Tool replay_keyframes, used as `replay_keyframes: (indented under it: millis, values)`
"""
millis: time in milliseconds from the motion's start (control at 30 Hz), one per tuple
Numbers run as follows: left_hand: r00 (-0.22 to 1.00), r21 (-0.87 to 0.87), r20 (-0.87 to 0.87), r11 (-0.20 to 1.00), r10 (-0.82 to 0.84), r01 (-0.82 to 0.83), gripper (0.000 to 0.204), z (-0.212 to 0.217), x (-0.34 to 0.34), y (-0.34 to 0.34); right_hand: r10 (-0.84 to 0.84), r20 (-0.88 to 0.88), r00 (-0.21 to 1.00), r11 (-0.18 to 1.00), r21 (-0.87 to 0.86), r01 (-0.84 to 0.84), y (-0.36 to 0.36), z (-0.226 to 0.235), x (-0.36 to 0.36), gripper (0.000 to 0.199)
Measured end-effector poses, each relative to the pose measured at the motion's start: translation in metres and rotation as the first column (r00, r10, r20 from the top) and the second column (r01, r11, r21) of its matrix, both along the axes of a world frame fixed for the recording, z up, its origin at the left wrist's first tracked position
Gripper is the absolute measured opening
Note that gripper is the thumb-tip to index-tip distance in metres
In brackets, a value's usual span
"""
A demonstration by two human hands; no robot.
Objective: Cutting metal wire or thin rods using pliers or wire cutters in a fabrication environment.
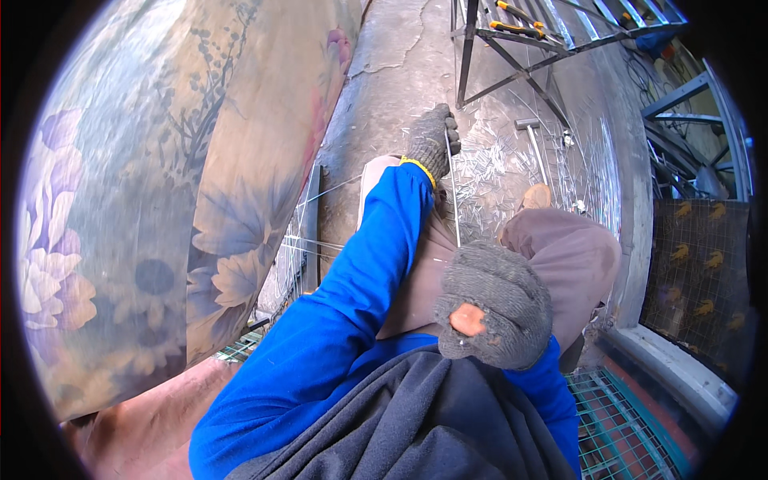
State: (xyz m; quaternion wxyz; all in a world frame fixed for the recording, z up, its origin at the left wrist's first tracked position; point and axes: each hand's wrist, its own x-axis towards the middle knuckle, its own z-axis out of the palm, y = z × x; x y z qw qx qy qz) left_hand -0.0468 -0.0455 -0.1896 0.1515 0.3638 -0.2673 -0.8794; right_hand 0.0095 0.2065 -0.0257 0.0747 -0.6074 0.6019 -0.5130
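Both my hands wear grey knitted gloves. My left hand [430, 142] reaches far out over my knees, its fingers curled round a thin straight metal rod [454, 192]. The rod runs back toward my body and meets my right hand [512, 296], which is balled up near my lap. The near end of the rod disappears in or under that hand. A hole in the right glove bares a patch of skin. Beyond my feet, many short cut pieces of metal wire [488, 156] lie scattered on the floor, and a hammer [534, 144] stands or lies beside them.
A dark metal stand [512, 56] rises ahead, bearing pliers [516, 30] with yellow-and-black handles. Long shiny wires [604, 184] lie along the right. A large floral cloth [264, 120] hangs close on my left. Green wire mesh [628, 432] is at the lower right.
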Motion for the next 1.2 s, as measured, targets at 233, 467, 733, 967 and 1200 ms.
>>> replay_keyframes:
  millis: [233, 467, 733, 967, 1200]
  values:
    - [0.986, 0.090, -0.093, 0.985, -0.137, 0.146, 0.019, -0.011, 0.003, -0.003, 0.148, -0.011, 0.989, 0.989, 0.019, -0.148, -0.007, -0.003, 0.001, 0.039]
    - [0.975, -0.095, 0.187, 0.986, -0.121, 0.140, 0.026, -0.001, -0.006, 0.011, 0.220, -0.047, 0.974, 0.975, 0.034, -0.218, -0.006, -0.001, -0.005, 0.039]
    - [0.980, -0.133, 0.173, 0.983, -0.102, 0.126, 0.011, -0.013, -0.005, 0.009, 0.145, 0.006, 0.989, 0.989, 0.031, -0.145, 0.000, 0.000, 0.001, 0.046]
    - [0.977, -0.138, 0.176, 0.980, -0.118, 0.143, 0.011, -0.022, -0.003, 0.006, 0.078, 0.121, 0.990, 0.991, 0.101, -0.090, 0.005, 0.001, 0.004, 0.046]
    - [0.968, -0.213, 0.237, 0.968, -0.078, 0.130, 0.015, -0.018, -0.003, 0.011, -0.051, 0.118, 0.992, 0.990, 0.133, 0.036, 0.006, 0.006, 0.004, 0.041]
